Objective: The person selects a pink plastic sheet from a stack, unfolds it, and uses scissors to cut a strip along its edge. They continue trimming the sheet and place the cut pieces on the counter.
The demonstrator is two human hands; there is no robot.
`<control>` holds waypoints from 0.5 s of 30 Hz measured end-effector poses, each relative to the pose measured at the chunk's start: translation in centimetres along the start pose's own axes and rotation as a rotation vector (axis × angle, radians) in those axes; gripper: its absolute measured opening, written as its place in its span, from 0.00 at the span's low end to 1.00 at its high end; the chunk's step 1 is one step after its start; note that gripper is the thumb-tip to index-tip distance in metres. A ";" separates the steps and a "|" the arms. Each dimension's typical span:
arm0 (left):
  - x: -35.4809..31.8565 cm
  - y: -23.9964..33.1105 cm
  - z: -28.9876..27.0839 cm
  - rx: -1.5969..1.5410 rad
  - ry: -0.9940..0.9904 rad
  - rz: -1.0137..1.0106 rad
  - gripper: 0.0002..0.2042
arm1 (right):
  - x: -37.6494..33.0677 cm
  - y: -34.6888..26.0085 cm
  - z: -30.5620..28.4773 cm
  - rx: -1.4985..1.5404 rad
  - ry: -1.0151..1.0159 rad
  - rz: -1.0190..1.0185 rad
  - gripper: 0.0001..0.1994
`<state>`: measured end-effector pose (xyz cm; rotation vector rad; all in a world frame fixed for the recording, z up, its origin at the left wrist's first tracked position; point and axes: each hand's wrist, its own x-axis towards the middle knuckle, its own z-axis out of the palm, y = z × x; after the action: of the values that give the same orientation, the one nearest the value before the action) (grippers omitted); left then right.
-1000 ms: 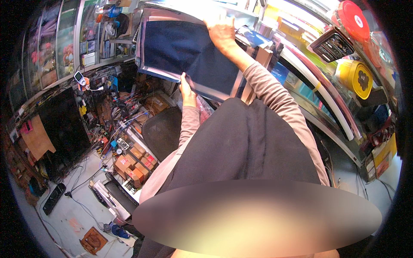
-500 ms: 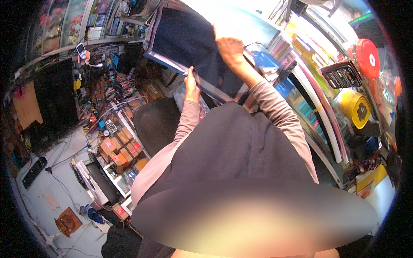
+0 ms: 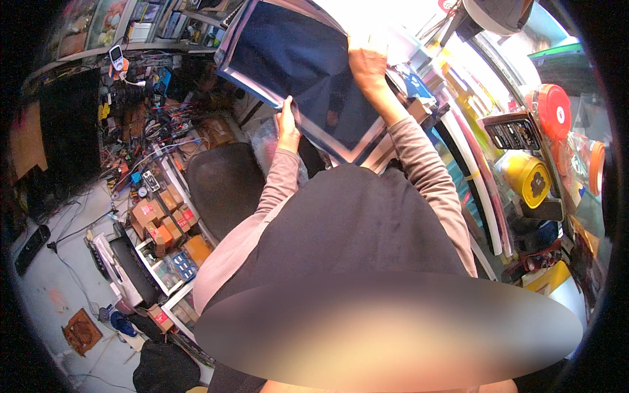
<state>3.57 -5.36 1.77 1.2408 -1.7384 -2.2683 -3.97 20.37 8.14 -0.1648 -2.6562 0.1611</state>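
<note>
A large, flat, dark navy sheet [image 3: 295, 59] with a pale border and a blue outer edge lies tilted in front of my body. Its surface looks glossy and slightly creased, and its near corner points at my dark apron [image 3: 354, 216]. My left hand [image 3: 287, 126] grips the left edge, thumb on top and the other fingers mostly hidden underneath. At the far right edge, my right hand [image 3: 369, 69] is closed on the sheet; strong glare washes out its fingertips. What exactly the sheet is, I cannot make out.
A black chair seat [image 3: 223, 187] stands left of my left forearm. Small cardboard boxes [image 3: 160, 223] fill a rack beyond it. Tools and cables clutter the far left. On the right are rolled sheets [image 3: 481, 187], a yellow container [image 3: 526, 178], a red-lidded tub [image 3: 550, 112] and a calculator [image 3: 513, 133].
The sheet has tilted, so more of its near corner and pale border shows. My right hand has shifted slightly right along with it. The whole view has turned a little.
</note>
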 end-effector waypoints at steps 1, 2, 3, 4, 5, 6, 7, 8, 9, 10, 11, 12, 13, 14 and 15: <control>-0.3 0.1 0.1 0.018 0.019 -0.017 0.12 | 0.0 0.2 -0.1 -0.004 0.026 -0.001 0.11; -0.6 0.2 0.2 0.008 0.002 -0.019 0.12 | 0.1 0.4 -0.3 -0.012 0.033 0.001 0.10; -0.9 0.4 0.3 0.001 -0.006 -0.025 0.12 | 0.3 0.6 -0.5 0.016 -0.012 -0.002 0.10; -1.2 0.5 0.4 -0.007 -0.013 -0.031 0.12 | 0.5 0.7 -0.7 0.041 -0.077 -0.001 0.10; -1.5 0.6 0.4 0.000 -0.021 -0.024 0.13 | 0.6 0.9 -0.9 0.060 -0.161 0.003 0.10; -1.6 0.7 0.5 0.009 -0.030 -0.017 0.13 | 0.9 1.1 -1.0 0.060 -0.190 0.007 0.11; -1.6 0.7 0.5 0.015 -0.038 -0.010 0.14 | 1.3 1.5 -1.1 0.053 -0.236 0.015 0.12; -1.5 0.7 0.5 0.006 -0.062 0.006 0.13 | 1.5 1.9 -1.0 0.046 -0.242 0.016 0.13; -1.3 0.6 0.5 -0.004 -0.083 0.022 0.12 | 2.2 2.3 -0.6 0.077 -0.303 0.046 0.14; -1.0 0.3 0.3 -0.027 -0.093 0.015 0.12 | 2.8 3.1 -0.1 0.105 -0.344 0.055 0.14; -0.7 0.1 0.1 -0.033 -0.109 -0.019 0.10 | 3.6 4.0 0.6 0.135 -0.382 0.051 0.15; -0.3 -0.1 -0.3 0.004 -0.109 -0.020 0.11 | 4.3 5.0 1.4 0.170 -0.423 0.037 0.16; 0.2 -0.5 -0.4 -0.010 -0.121 0.021 0.12 | 5.2 6.4 2.3 0.204 -0.505 -0.012 0.17; 0.5 -1.0 -0.7 -0.004 -0.088 0.039 0.15 | 6.1 7.9 3.2 0.269 -0.562 -0.066 0.20; 0.7 -1.6 -1.0 0.009 -0.056 0.150 0.20 | 6.6 8.8 4.2 0.238 -0.579 -0.067 0.22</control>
<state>4.33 -5.87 0.02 1.0193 -1.7961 -2.2323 -10.97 29.65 6.19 0.0611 -3.1743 0.5773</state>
